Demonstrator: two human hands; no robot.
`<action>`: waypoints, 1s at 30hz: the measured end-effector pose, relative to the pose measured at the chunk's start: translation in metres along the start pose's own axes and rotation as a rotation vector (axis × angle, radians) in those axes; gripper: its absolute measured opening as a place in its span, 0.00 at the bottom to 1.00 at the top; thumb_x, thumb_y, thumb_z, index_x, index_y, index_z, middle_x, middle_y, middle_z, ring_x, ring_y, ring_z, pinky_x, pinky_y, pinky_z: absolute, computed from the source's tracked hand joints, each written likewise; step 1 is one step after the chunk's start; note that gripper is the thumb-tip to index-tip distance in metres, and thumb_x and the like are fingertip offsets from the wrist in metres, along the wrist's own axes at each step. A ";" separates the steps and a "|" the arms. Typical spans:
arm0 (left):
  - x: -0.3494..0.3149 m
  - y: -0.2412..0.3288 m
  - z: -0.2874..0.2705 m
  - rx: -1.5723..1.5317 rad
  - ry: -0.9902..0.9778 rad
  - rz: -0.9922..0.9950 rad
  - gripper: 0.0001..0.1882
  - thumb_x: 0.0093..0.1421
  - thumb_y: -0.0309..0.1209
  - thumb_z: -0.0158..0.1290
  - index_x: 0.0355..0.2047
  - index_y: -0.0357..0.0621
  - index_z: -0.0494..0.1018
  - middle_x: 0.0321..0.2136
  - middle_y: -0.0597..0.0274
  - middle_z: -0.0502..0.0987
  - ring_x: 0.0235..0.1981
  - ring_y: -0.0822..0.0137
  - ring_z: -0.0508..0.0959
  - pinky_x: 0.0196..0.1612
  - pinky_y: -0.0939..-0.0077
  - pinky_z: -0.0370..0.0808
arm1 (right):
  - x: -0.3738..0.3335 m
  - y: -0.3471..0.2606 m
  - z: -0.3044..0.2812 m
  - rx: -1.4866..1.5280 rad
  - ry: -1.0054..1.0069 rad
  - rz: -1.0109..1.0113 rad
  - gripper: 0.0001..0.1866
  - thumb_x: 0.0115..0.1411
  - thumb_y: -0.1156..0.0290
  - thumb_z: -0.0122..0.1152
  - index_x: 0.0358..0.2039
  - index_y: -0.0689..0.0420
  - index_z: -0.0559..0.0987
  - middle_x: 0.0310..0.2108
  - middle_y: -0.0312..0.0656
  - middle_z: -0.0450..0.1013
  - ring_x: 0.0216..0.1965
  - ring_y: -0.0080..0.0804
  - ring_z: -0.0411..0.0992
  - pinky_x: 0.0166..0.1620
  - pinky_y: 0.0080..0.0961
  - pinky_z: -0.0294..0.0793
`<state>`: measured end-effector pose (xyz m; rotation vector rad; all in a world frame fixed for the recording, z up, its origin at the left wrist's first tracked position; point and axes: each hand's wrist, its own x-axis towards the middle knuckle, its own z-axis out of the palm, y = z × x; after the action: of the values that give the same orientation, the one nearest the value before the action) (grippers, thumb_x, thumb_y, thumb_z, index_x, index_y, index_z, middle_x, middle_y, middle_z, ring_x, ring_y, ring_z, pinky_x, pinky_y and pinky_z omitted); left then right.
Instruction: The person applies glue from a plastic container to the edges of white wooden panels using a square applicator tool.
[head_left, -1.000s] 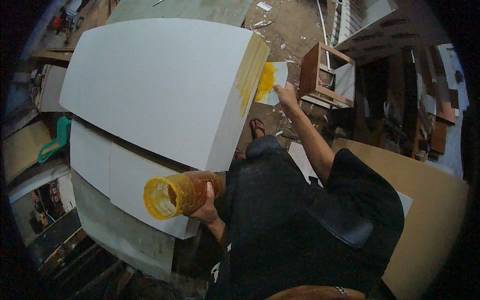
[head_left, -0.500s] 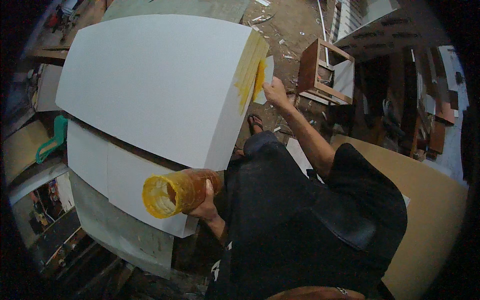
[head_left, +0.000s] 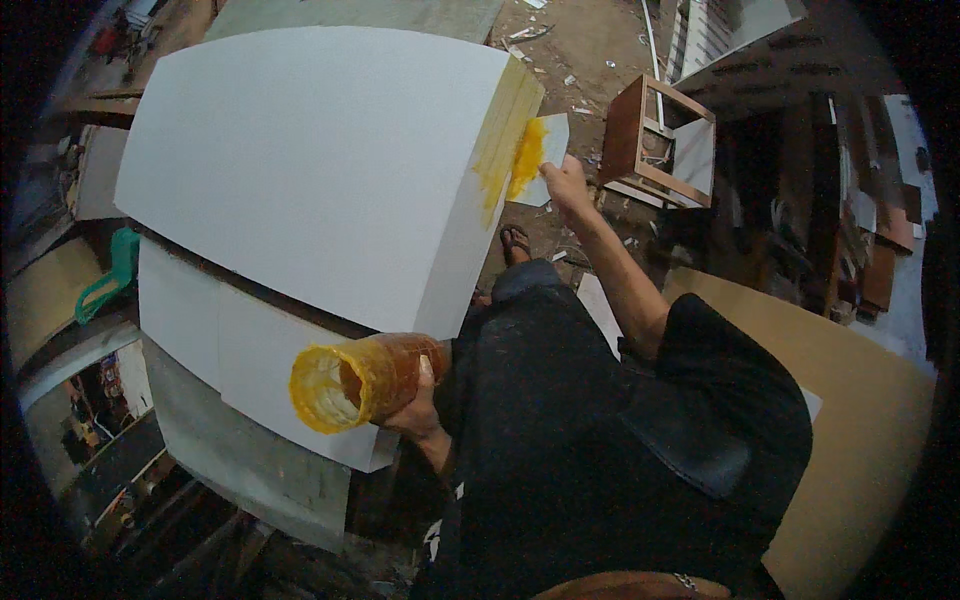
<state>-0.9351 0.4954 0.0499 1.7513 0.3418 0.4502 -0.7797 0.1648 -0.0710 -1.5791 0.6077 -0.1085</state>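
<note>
Glue (head_left: 505, 150), yellow and wet, is smeared along the right edge of a big white board (head_left: 320, 170) that lies flat and fills the upper left of the view. The glue covers the far part of this edge; the near part of the edge is clean and white. A small white card (head_left: 545, 160), also yellow on its left half, touches the edge where the glue is. The right hand (head_left: 565, 185) is closed on the card, with the arm stretched forward beside the board. The left hand (head_left: 415, 405) is closed around a jar (head_left: 365, 380), low and near the body, well apart from the right hand. The jar is amber, lies almost on its side with the open mouth to the left, and its rim is thick with yellow glue. It is held in front of the near corner of the board. Under the big board lie more white boards (head_left: 200, 330), stacked and sticking out toward the person. The person wears a black shirt (head_left: 600, 450). A foot in a sandal (head_left: 515, 243) stands on the dirt floor (head_left: 590, 50) just right of the board. Further right stands a small brown wood frame (head_left: 665, 140), and at the right a large tan sheet (head_left: 860, 400). A green handle (head_left: 105, 280) shows at the left edge
</note>
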 end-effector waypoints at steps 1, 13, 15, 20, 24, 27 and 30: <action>-0.001 0.005 0.000 -0.015 0.023 0.013 0.43 0.41 0.24 0.70 0.57 0.36 0.61 0.54 0.51 0.68 0.53 0.58 0.71 0.58 0.59 0.69 | 0.001 -0.002 0.003 0.000 -0.011 0.014 0.13 0.56 0.74 0.51 0.40 0.65 0.76 0.32 0.38 0.75 0.29 0.25 0.72 0.33 0.25 0.71; -0.011 0.001 0.000 0.107 0.039 0.008 0.47 0.44 0.27 0.68 0.60 0.33 0.53 0.56 0.47 0.65 0.56 0.54 0.69 0.59 0.59 0.67 | -0.009 -0.030 0.017 -0.345 0.030 -0.148 0.16 0.54 0.68 0.51 0.40 0.65 0.75 0.30 0.53 0.75 0.30 0.44 0.74 0.38 0.35 0.72; -0.010 0.005 0.003 0.049 0.075 -0.026 0.45 0.42 0.28 0.69 0.59 0.36 0.58 0.56 0.49 0.66 0.56 0.55 0.69 0.59 0.58 0.68 | -0.007 -0.032 0.018 -0.373 0.029 -0.182 0.16 0.55 0.68 0.51 0.41 0.64 0.75 0.30 0.53 0.75 0.31 0.44 0.74 0.39 0.35 0.72; -0.015 -0.002 0.000 0.039 0.109 -0.041 0.46 0.41 0.27 0.70 0.59 0.38 0.59 0.57 0.50 0.65 0.56 0.56 0.68 0.59 0.58 0.68 | -0.003 -0.037 0.022 -0.395 -0.010 -0.263 0.13 0.58 0.71 0.51 0.39 0.67 0.75 0.27 0.42 0.75 0.28 0.26 0.69 0.35 0.28 0.71; -0.015 -0.005 0.002 -0.034 0.082 -0.038 0.47 0.42 0.25 0.68 0.61 0.38 0.56 0.58 0.49 0.64 0.56 0.54 0.68 0.59 0.58 0.68 | -0.004 -0.039 0.029 -0.409 -0.018 -0.284 0.13 0.58 0.72 0.50 0.40 0.67 0.75 0.28 0.41 0.74 0.29 0.25 0.69 0.36 0.27 0.71; -0.015 -0.015 0.002 -0.048 0.098 0.036 0.46 0.42 0.24 0.67 0.61 0.37 0.56 0.57 0.47 0.65 0.56 0.53 0.69 0.59 0.57 0.68 | -0.009 -0.048 0.031 -0.432 -0.018 -0.299 0.13 0.58 0.72 0.50 0.40 0.67 0.74 0.28 0.40 0.74 0.29 0.25 0.68 0.35 0.28 0.70; -0.015 -0.015 -0.004 -0.036 0.050 0.009 0.46 0.42 0.23 0.67 0.61 0.38 0.55 0.56 0.46 0.66 0.56 0.53 0.69 0.58 0.57 0.69 | -0.007 -0.043 0.036 -0.455 -0.057 -0.342 0.13 0.58 0.71 0.52 0.40 0.66 0.75 0.28 0.43 0.74 0.28 0.30 0.70 0.34 0.30 0.71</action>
<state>-0.9506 0.4955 0.0346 1.7095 0.3594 0.5048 -0.7567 0.1990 -0.0323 -2.1130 0.3230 -0.1902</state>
